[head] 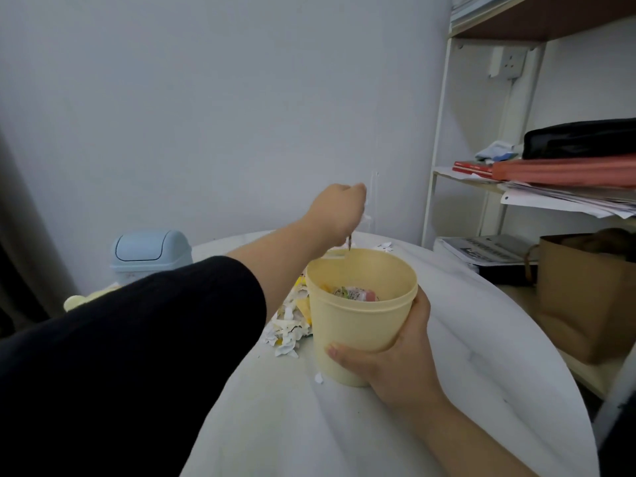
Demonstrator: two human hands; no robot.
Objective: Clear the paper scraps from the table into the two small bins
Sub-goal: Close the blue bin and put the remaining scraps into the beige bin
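Note:
My right hand (385,359) grips the lidless yellow bin (358,325), holding it upright at the middle of the round white table (447,339). Several paper scraps lie inside the bin. My left hand (339,210) is raised above the bin's far rim, fingers curled around paper scraps (351,241) that dangle below it. A pile of white and yellow scraps (289,325) lies on the table just left of the bin, partly hidden by my left forearm. A few scraps (383,246) lie at the table's far edge. The blue bin (151,251) with its swing lid stands at the far left.
A pale yellow lid-like object (81,299) peeks out behind my left sleeve. A white shelf unit (516,160) with books, papers and a black bag stands to the right. A brown paper bag (585,297) sits beside the table.

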